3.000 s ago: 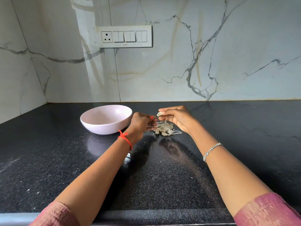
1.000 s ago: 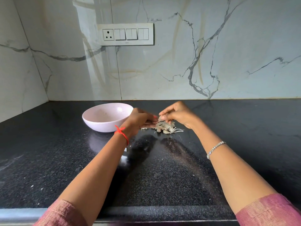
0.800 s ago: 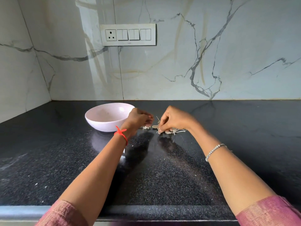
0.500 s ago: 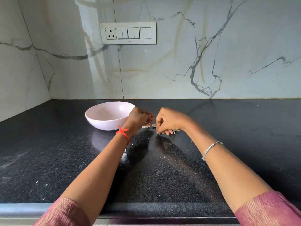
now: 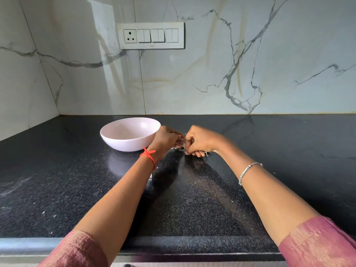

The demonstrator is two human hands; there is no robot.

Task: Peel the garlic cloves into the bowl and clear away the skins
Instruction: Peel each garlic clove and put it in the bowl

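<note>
At frame centre your right hand [image 5: 200, 141] clenches light, papery skins [image 5: 206, 154] beside the bowl [image 5: 123, 145]; scoop loosely from beneath; left hand [image 5: 165, 139] curled, contents unclear.

Bowl [image 5: 123, 144] on cntr [image 5: 57, 170], switch panel [image 5: 151, 35] behind.
</note>
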